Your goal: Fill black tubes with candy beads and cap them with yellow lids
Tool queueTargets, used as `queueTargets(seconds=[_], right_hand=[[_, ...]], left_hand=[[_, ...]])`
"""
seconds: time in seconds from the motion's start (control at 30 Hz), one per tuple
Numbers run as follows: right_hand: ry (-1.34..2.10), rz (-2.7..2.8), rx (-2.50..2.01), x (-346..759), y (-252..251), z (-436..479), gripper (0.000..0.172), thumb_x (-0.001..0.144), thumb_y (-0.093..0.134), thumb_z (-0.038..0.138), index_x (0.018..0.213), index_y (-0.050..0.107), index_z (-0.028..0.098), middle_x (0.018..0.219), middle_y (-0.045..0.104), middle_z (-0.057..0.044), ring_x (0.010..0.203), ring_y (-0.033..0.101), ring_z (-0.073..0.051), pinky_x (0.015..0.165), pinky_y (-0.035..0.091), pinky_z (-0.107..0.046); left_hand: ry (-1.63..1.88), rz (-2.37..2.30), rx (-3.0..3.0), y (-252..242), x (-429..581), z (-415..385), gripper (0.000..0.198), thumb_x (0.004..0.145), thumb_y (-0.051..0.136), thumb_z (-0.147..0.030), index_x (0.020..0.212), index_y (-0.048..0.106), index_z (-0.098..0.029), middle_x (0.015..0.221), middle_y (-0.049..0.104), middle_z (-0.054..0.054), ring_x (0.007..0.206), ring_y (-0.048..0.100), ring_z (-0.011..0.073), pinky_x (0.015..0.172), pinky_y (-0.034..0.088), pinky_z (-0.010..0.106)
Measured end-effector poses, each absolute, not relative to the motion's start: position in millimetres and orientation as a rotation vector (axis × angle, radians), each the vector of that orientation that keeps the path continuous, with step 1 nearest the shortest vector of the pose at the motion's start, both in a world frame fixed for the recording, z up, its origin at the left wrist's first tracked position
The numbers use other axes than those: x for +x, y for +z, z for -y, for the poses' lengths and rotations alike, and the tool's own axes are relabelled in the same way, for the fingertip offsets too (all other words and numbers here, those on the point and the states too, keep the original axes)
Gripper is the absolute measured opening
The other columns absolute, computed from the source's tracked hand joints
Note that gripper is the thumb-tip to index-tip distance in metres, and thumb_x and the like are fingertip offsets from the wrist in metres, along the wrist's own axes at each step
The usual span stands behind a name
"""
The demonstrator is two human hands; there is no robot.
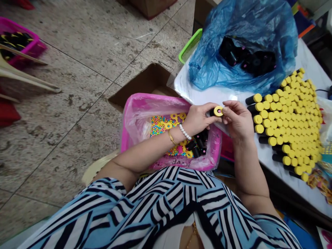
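My left hand point(199, 119) grips a small black tube point(212, 112) between thumb and fingers. A yellow ring point(215, 109) with a pink centre sits on the tube's end facing me. Close against the ring's right side is my right hand point(237, 119), its thumb and fingertips pinched together; what they hold, if anything, is hidden. Below my left hand, a plastic-lined pink basket point(127, 128) holds many small coloured beads point(158, 126), loose yellow rings point(189, 154) and several black tubes point(197, 152) with pink dots on their ends.
On the white table point(185, 84) stand rows of yellow-capped black tubes point(290, 121). A blue plastic bag point(207, 69) with black pieces inside lies behind them. A cardboard box point(150, 77) is on the floor, and another pink basket point(36, 45) is at far left.
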State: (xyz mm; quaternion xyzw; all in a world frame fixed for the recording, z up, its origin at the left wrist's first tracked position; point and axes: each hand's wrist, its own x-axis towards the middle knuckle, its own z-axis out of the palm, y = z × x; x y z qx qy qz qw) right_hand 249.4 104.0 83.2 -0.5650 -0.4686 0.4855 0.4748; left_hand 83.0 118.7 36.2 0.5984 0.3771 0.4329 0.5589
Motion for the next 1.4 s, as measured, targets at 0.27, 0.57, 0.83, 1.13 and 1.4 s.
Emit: queueTargets(seconds=[0.27, 0.57, 0.83, 1.13, 1.4], right_hand=[[0.916, 1.261, -1.405, 233, 112, -93, 0.016, 0.080, 0.088, 0.033, 0.088, 0.076, 0.025, 0.080, 0.072, 0.000, 0.061, 0.065, -0.013, 0.059, 0.059, -0.029], [1.320, 0.937, -1.381, 260, 85, -110, 0.030, 0.067, 0.095, 0.035, 0.083, 0.074, 0.021, 0.067, 0.068, 0.003, 0.053, 0.062, -0.009, 0.052, 0.058, -0.021], [1.271, 1.020, -1.387, 251, 88, -103, 0.026, 0.072, 0.093, 0.033, 0.083, 0.073, 0.021, 0.080, 0.076, -0.001, 0.058, 0.066, -0.011, 0.057, 0.060, -0.024], [1.225, 1.013, -1.415, 250, 83, -102, 0.025, 0.074, 0.092, 0.033, 0.082, 0.072, 0.020, 0.074, 0.075, 0.000, 0.055, 0.064, -0.010, 0.053, 0.054, -0.022], [1.203, 1.126, -1.464, 248, 85, -98, 0.031, 0.081, 0.087, 0.044, 0.090, 0.065, 0.024, 0.076, 0.067, 0.002, 0.059, 0.064, -0.011, 0.055, 0.054, -0.025]], left_hand=[[1.029, -0.933, 1.461, 38, 83, -120, 0.024, 0.086, 0.079, -0.032, 0.106, 0.074, -0.019, 0.085, 0.076, -0.003, 0.047, 0.060, 0.0066, 0.050, 0.044, 0.018], [1.069, -0.909, 1.433, 36, 84, -120, 0.033, 0.082, 0.084, -0.025, 0.113, 0.075, -0.019, 0.103, 0.080, 0.002, 0.066, 0.069, 0.0090, 0.061, 0.051, 0.018], [1.054, -0.911, 1.410, 33, 85, -118, 0.033, 0.084, 0.081, -0.025, 0.116, 0.074, -0.020, 0.101, 0.080, 0.000, 0.055, 0.065, 0.0064, 0.056, 0.049, 0.017], [1.004, -0.872, 1.404, 42, 79, -116, 0.041, 0.083, 0.081, -0.026, 0.123, 0.074, -0.018, 0.078, 0.076, -0.001, 0.052, 0.067, 0.0097, 0.052, 0.049, 0.017], [0.885, -0.810, 1.139, 61, 82, -119, 0.037, 0.104, 0.059, -0.045, 0.118, 0.078, -0.017, 0.067, 0.073, 0.003, 0.047, 0.063, 0.0098, 0.042, 0.045, 0.019]])
